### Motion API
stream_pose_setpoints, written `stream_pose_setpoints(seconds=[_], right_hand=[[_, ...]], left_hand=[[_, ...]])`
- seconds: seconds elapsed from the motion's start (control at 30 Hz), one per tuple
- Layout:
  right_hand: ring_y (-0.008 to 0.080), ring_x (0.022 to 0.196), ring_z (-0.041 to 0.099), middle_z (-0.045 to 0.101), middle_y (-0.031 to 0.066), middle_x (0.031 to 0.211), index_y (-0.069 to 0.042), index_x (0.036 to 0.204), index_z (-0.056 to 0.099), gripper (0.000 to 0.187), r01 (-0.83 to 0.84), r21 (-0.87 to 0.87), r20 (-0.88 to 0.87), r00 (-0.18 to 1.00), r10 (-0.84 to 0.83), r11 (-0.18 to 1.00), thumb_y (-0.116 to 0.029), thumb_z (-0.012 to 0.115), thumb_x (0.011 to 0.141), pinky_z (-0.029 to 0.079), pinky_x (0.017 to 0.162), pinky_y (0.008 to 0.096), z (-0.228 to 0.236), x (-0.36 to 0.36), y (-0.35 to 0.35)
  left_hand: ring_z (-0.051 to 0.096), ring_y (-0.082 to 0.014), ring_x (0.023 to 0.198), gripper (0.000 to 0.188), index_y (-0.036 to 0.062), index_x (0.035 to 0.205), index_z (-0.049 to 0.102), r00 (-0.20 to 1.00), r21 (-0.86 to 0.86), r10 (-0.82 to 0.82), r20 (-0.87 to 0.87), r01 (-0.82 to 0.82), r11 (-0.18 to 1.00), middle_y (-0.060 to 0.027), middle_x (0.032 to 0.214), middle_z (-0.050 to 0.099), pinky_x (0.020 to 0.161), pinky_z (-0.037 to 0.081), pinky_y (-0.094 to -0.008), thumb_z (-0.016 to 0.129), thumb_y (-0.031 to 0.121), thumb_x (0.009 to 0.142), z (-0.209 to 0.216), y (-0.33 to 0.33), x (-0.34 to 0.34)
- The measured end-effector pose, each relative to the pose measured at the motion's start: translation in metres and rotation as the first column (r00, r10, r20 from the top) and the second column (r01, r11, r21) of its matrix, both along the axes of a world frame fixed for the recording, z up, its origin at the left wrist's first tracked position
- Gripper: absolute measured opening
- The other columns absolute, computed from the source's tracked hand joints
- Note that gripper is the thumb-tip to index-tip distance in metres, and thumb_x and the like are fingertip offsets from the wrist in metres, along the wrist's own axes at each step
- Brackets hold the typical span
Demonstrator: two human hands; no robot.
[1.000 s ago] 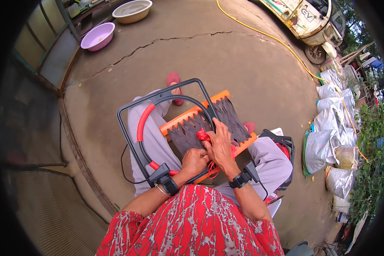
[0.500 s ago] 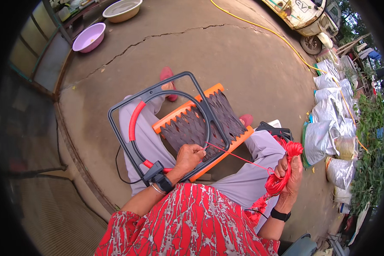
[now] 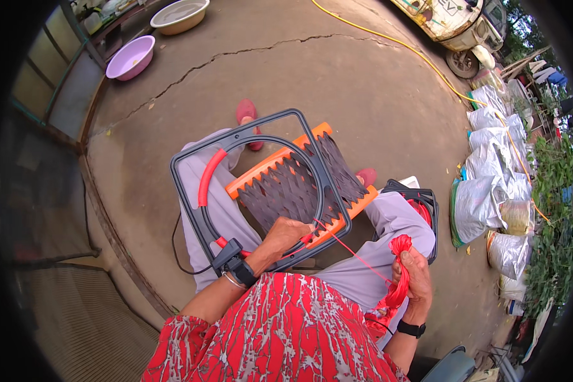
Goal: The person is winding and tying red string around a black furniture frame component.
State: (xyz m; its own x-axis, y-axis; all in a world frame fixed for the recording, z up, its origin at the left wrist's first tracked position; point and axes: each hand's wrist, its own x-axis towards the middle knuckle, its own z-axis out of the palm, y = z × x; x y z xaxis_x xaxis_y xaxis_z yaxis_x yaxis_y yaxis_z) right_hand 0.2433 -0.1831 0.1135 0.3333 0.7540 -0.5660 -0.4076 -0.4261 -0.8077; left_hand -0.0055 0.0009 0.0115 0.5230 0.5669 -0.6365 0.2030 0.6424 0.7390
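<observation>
A black rectangular frame (image 3: pixel 286 114) with a round ring inside it lies tilted across my lap. Red cord covers parts of the ring in tight wraps (image 3: pixel 210 173). My left hand (image 3: pixel 285 239) is closed at the ring's near right side, pinching the red cord (image 3: pixel 353 250) there. From those fingers the strand runs slackly to the right, toward a looped red cord bundle (image 3: pixel 399 280). My right hand (image 3: pixel 417 272) grips this bundle above my right thigh. Whether the left fingers also grip the ring is hidden.
Between my legs is an orange stool (image 3: pixel 363 202) with a dark woven strap seat. Another black frame with red cord (image 3: pixel 426 207) stands beside my right knee. Silvery sacks (image 3: pixel 481 207) line the right side. Basins (image 3: pixel 131 58) sit far left; a yellow hose (image 3: pixel 388 39) crosses the ground.
My right hand has moved left and down with the bundle, uncovering the second frame. The cord has slackened. My left hand and the black frame have shifted slightly right, with more red cord at the ring.
</observation>
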Motion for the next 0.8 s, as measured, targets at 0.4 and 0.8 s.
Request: stream_pose_setpoints(seconds=[0.4,0.8], right_hand=[[0.0051,0.044,0.039,0.049,-0.0009,0.062,-0.006,0.109,0.054,0.030,0.054,0.044,0.082,0.995,-0.058,0.998,-0.030,0.061,0.094,0.033,0.039,0.0198,0.001,0.005,-0.011],[0.0035,0.054,0.047,0.055,-0.0037,0.070,-0.005,0.103,0.062,0.025,0.112,-0.131,0.117,0.988,-0.097,0.985,-0.026,0.066,0.090,0.040,0.048,0.0182,-0.034,0.007,-0.035]], left_hand=[[0.060,-0.0092,0.063,0.012,-0.0028,0.083,0.070,0.986,0.023,-0.134,0.102,0.133,0.991,-0.0049,0.072,0.067,0.059,0.048,-0.0237,0.068,0.009,0.082,-0.034,-0.001,-0.001],[0.058,-0.0096,0.061,0.014,-0.0061,0.092,0.068,0.957,-0.190,0.009,0.289,0.049,0.981,-0.0061,0.075,0.066,0.057,0.047,-0.0225,0.063,0.002,0.082,-0.004,0.004,0.000]])
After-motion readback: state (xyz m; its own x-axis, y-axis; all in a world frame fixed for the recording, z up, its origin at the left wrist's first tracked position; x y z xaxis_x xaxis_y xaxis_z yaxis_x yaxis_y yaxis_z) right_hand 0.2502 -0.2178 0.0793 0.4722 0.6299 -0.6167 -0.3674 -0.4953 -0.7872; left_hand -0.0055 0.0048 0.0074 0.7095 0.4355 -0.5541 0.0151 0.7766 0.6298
